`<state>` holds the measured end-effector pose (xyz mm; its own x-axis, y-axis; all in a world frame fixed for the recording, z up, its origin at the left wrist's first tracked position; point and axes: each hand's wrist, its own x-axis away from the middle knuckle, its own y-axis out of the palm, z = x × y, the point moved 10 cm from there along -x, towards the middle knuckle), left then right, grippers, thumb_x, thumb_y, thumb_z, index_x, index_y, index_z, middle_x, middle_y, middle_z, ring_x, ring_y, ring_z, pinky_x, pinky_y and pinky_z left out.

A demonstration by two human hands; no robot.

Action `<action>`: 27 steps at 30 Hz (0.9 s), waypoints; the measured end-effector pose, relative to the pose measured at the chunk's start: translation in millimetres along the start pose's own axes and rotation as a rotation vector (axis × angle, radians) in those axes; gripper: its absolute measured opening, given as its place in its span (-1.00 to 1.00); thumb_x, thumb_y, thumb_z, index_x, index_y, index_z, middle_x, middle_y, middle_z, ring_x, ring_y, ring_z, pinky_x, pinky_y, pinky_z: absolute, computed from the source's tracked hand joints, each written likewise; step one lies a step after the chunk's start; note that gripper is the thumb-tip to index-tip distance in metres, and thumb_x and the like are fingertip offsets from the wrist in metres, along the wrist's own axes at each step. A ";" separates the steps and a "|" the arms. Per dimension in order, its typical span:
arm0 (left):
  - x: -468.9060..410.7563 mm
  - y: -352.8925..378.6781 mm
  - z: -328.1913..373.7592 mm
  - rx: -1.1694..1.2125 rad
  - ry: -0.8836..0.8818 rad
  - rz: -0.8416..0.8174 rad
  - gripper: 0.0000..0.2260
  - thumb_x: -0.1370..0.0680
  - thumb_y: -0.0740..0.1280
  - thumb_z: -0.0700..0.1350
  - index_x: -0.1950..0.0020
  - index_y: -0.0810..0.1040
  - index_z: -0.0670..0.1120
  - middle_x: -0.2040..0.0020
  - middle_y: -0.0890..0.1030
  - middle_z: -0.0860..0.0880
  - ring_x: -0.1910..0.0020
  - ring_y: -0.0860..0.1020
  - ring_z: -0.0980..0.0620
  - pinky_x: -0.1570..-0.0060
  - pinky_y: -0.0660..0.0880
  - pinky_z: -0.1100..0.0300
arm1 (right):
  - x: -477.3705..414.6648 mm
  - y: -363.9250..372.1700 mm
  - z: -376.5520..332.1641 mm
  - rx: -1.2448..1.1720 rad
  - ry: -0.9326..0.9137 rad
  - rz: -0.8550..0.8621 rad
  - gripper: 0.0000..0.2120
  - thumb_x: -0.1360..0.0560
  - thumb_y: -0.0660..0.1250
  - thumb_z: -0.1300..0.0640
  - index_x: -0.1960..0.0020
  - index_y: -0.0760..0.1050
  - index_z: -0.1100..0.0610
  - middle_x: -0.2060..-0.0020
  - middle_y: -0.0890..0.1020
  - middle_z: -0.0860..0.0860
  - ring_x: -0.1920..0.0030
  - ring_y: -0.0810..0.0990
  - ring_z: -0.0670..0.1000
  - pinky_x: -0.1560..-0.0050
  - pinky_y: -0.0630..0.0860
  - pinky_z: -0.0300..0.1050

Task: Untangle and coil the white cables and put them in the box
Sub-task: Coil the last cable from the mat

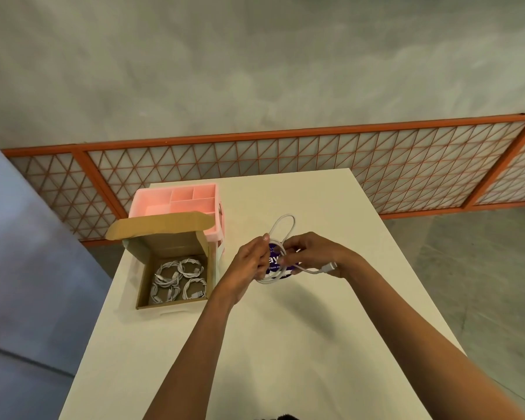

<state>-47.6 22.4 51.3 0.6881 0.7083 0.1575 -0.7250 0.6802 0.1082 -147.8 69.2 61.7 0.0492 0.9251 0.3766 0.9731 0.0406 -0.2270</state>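
A white cable is held above the table, just right of the cardboard box, pinched by the left hand and right hand. Coiled cables are laid inside the box.

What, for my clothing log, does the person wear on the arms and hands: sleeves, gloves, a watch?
Nothing worn shows. The left forearm and right forearm are bare to the frame's bottom edge, with no sleeve or cuff. The left hand and right hand are ungloved; no watch or bracelet shows on either wrist. Rings cannot be told.
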 end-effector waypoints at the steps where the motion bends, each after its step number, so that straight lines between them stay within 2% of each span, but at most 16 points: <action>1: -0.9 -3.0 0.1 -0.013 0.005 0.017 -0.69 -0.65 0.15 0.00 0.28 0.27 -0.04 0.45 0.21 0.11 0.48 0.13 0.15 0.45 0.06 0.26 | 1.6 -1.9 -2.3 0.054 0.003 0.013 -0.79 -0.43 0.45 0.25 -0.05 0.59 0.27 0.18 0.66 0.07 0.27 0.65 -0.09 0.19 0.59 -0.25; 2: -1.7 -5.8 0.2 -0.027 0.010 0.033 -0.69 -0.65 0.15 0.00 0.28 0.27 -0.04 0.45 0.21 0.11 0.48 0.13 0.15 0.46 0.07 0.27 | 2.7 -4.3 -3.1 0.093 0.021 0.030 -0.81 -0.41 0.48 0.24 0.00 0.60 0.25 0.22 0.66 0.06 0.31 0.65 -0.08 0.22 0.59 -0.26; 5: -2.0 -8.0 -0.6 -0.044 0.016 0.059 -0.68 -0.65 0.15 0.00 0.28 0.26 -0.05 0.46 0.22 0.13 0.50 0.16 0.16 0.50 0.12 0.33 | 2.4 -8.8 -4.0 0.254 0.083 0.047 -0.81 -0.34 0.54 0.24 0.15 0.54 0.19 0.29 0.64 0.10 0.29 0.64 0.06 0.14 0.61 -0.11; 8: -2.1 -8.7 -2.9 -0.044 0.013 0.083 -0.67 -0.65 0.15 -0.01 0.31 0.28 -0.03 0.47 0.24 0.14 0.51 0.18 0.18 0.53 0.17 0.37 | 4.3 1.6 -8.2 0.521 0.110 -0.045 -0.88 -0.41 0.46 0.23 0.10 0.55 0.20 0.25 0.62 0.13 0.27 0.54 0.04 0.25 0.44 -0.22; 10: -3.1 -10.9 -3.7 -0.051 0.015 0.099 -0.66 -0.65 0.15 -0.01 0.33 0.30 0.00 0.47 0.23 0.14 0.51 0.16 0.17 0.52 0.15 0.36 | 7.7 5.4 -19.2 0.630 0.054 -0.051 -0.97 -0.50 0.35 0.20 0.10 0.54 0.16 0.27 0.59 0.07 0.26 0.49 0.00 0.24 0.37 -0.23; 12: -2.7 -12.7 -4.3 -0.062 0.011 0.106 -0.63 -0.65 0.15 0.01 0.37 0.35 0.06 0.48 0.23 0.14 0.51 0.15 0.16 0.52 0.15 0.35 | 8.8 5.8 -34.9 0.654 -0.063 -0.011 -0.93 -0.55 0.29 0.18 0.11 0.50 0.14 0.26 0.56 0.00 0.24 0.47 -0.02 0.25 0.36 -0.26; 14: -1.4 -12.0 -6.5 -0.080 -0.002 0.104 -0.65 -0.66 0.12 -0.01 0.32 0.43 0.07 0.52 0.27 0.15 0.54 0.20 0.19 0.53 0.18 0.38 | 8.4 3.6 -46.8 0.589 -0.165 0.030 -0.93 -0.57 0.27 0.21 0.05 0.51 0.18 0.16 0.59 0.01 0.16 0.51 0.00 0.19 0.39 -0.24; 16: -0.9 -11.5 -10.9 -0.115 -0.021 0.111 -0.71 -0.67 0.08 -0.03 0.18 0.46 -0.04 0.55 0.32 0.16 0.57 0.25 0.20 0.53 0.20 0.40 | 8.8 1.3 -54.8 0.457 -0.230 0.036 -0.90 -0.58 0.26 0.20 0.01 0.53 0.21 0.10 0.63 0.04 0.09 0.56 0.03 0.09 0.47 -0.18; 18: -3.0 -10.4 -16.8 -0.125 -0.023 0.101 -0.74 -0.68 0.07 -0.05 0.13 0.40 -0.12 0.53 0.27 0.15 0.51 0.19 0.15 0.52 0.16 0.36 | 11.6 0.8 -63.4 0.252 -0.285 0.006 -0.87 -0.60 0.22 0.23 -0.03 0.51 0.27 0.07 0.66 0.10 0.06 0.62 0.02 0.02 0.55 -0.16; 20: -2.8 -8.1 -22.0 -0.136 -0.030 0.087 -0.75 -0.67 0.10 -0.06 0.16 0.38 -0.11 0.49 0.23 0.13 0.46 0.14 0.11 0.51 0.13 0.33 | 14.8 -0.4 -71.3 0.036 -0.310 -0.020 -0.85 -0.62 0.17 0.27 -0.06 0.47 0.34 0.03 0.66 0.17 0.03 0.66 0.01 0.02 0.56 -0.20; 23: 0.8 -6.0 -26.4 -0.139 -0.018 0.071 -0.74 -0.66 0.13 -0.04 0.20 0.46 -0.03 0.46 0.21 0.10 0.47 0.13 0.14 0.48 0.09 0.30 | 18.5 -8.9 -80.4 -0.107 -0.342 0.022 -0.86 -0.62 0.14 0.29 -0.02 0.46 0.30 0.02 0.66 0.23 0.05 0.67 0.04 -0.03 0.59 -0.14; 27: 2.7 -8.0 -15.3 -0.171 0.042 0.102 -0.74 -0.66 0.12 -0.03 0.16 0.51 0.01 0.48 0.27 0.12 0.50 0.20 0.19 0.48 0.16 0.34 | 22.6 -33.6 -84.0 -0.280 -0.364 0.143 -0.83 -0.62 0.15 0.29 0.07 0.49 0.24 0.15 0.69 0.15 0.18 0.68 0.00 0.11 0.61 -0.19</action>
<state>-39.5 21.7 35.8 0.6143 0.7803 0.1178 -0.7779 0.6238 -0.0753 -160.4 57.1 153.3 0.1536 0.9881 0.0092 0.9880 -0.1537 0.0159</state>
